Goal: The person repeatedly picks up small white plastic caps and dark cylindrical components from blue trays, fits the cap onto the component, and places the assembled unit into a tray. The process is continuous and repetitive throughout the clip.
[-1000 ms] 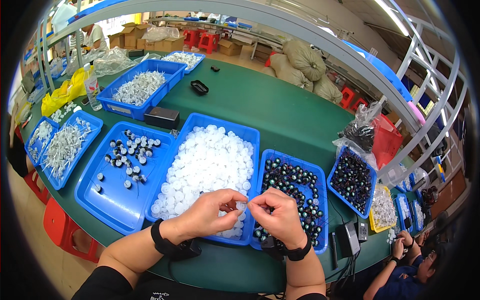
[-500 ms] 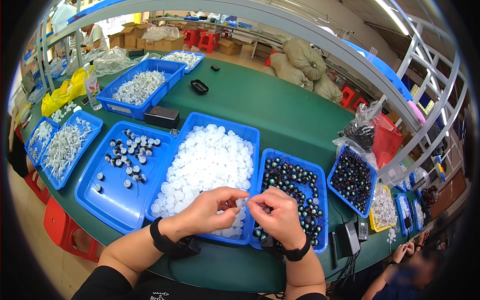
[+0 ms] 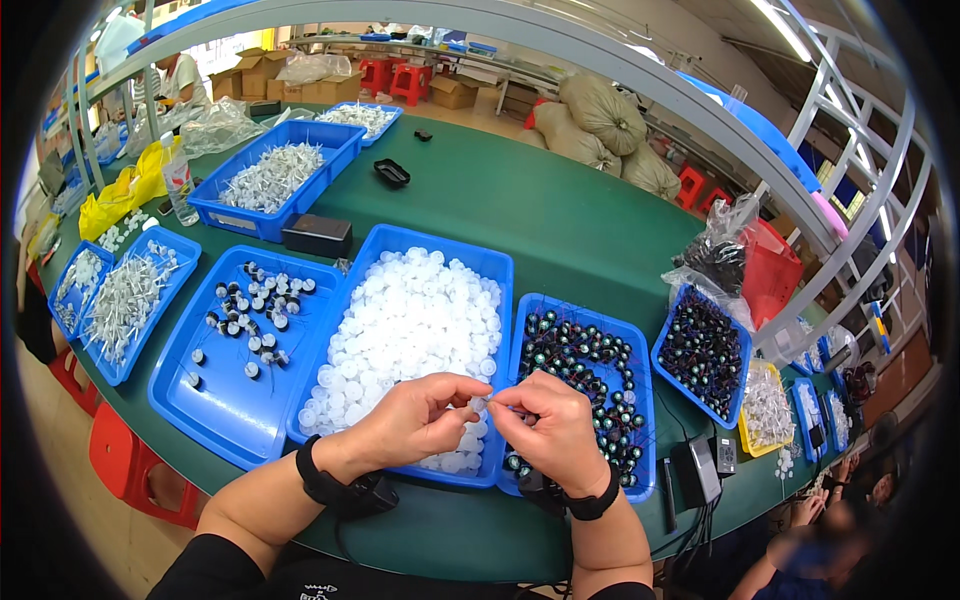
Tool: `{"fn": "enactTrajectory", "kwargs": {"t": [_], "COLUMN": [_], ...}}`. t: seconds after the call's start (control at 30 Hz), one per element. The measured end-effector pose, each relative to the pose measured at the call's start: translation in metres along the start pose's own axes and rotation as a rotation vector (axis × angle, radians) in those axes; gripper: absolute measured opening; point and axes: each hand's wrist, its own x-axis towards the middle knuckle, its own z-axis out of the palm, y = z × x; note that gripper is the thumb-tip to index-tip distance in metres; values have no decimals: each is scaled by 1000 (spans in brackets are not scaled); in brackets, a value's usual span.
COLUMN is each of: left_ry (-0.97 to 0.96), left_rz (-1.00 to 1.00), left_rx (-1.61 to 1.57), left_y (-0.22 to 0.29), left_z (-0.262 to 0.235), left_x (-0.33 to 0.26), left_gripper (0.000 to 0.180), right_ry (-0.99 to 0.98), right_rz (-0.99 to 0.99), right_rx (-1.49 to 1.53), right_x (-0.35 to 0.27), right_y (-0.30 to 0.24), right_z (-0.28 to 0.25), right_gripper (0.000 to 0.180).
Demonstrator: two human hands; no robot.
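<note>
My left hand (image 3: pixel 430 412) is closed in a pinch on a small translucent white plastic cap (image 3: pixel 479 404), above the near right part of a blue tray. Right beside it, the thumb and forefinger of my right hand (image 3: pixel 552 425) are pinched together, their tips meeting the cap's edge. Whatever those right fingertips hold is too small to make out. Below lies the blue tray (image 3: pixel 503 290) heaped with similar white caps (image 3: pixel 420 310). To the right, another blue tray (image 3: pixel 645 400) holds dark round parts with thin wires (image 3: pixel 575 345), partly hidden by my right hand.
At left, a blue tray (image 3: pixel 215 410) holds several white-topped black parts (image 3: pixel 260 300). Beyond stand a black box (image 3: pixel 318 236) and a blue bin (image 3: pixel 275 228) of white stemmed pieces. A further tray of dark parts (image 3: pixel 703 350) and a black adapter (image 3: pixel 695 470) stand right.
The view has shifted slightly. Both hands stay together over the white caps, with the fingertips drawn a little closer around the small cap.
</note>
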Motion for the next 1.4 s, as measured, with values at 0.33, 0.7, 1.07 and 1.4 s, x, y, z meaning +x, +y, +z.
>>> {"fn": "enactTrajectory", "kwargs": {"t": [0.33,0.7,1.07,1.4], "left_ry": [21,-7,108,84], "left_rz": [34,-57,224,346], "left_rx": [-24,-60,374,530], "left_y": [-2,-2,2,9], "left_z": [1,-2,0,-2], "left_x": [2,2,-1,1], "left_gripper": [34,35,32,29], "right_ry": [12,1,5,-171], "right_rz": [12,9,-5,157], "right_rx": [-18,5,-46,154], "right_x": [1,0,0,0], "right_y": [0,1,-8,-1], "right_z": [0,1,4,-3], "right_gripper": [2,3,8,12]}}
